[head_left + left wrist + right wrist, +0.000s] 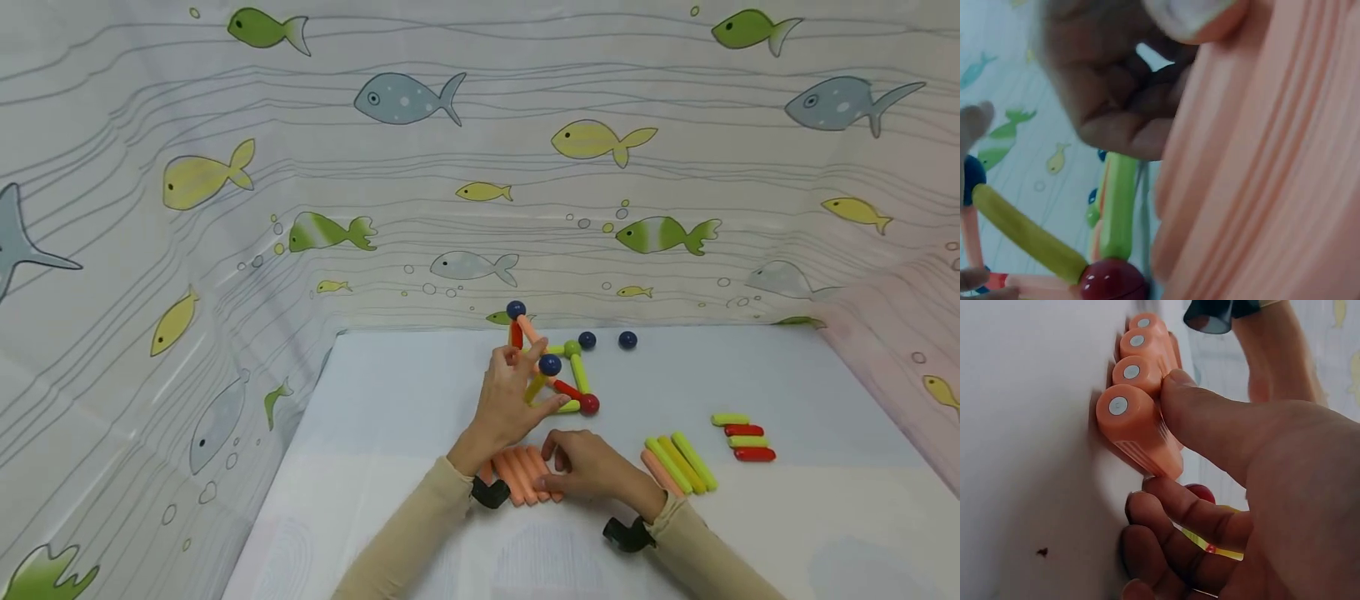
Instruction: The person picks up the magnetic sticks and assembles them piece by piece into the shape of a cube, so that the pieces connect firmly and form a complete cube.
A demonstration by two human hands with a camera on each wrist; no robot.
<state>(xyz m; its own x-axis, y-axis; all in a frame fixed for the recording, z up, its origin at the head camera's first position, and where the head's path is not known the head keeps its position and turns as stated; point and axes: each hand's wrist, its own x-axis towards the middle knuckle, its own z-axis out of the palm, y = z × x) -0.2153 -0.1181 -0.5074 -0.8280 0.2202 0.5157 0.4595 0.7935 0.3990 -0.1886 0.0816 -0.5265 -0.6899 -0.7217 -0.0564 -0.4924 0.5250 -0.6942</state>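
Our right grip pinches a peach, ribbed plastic rod; beyond it, our left grip spreads wide around a yellow plastic rod — presumably to steady it.

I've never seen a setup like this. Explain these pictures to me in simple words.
There is no machine: a person works with a bare left hand and right hand. The wide picture comes from a camera on the head; the close ones come from black wrist cameras. On the white table stands a frame of rods and balls. Near it lie two blue balls, a row of orange rods and, at the right, four long rods and four short rods. The right hand pinches the row's end rod; the left hand is at the frame, but whether it grips is unclear.
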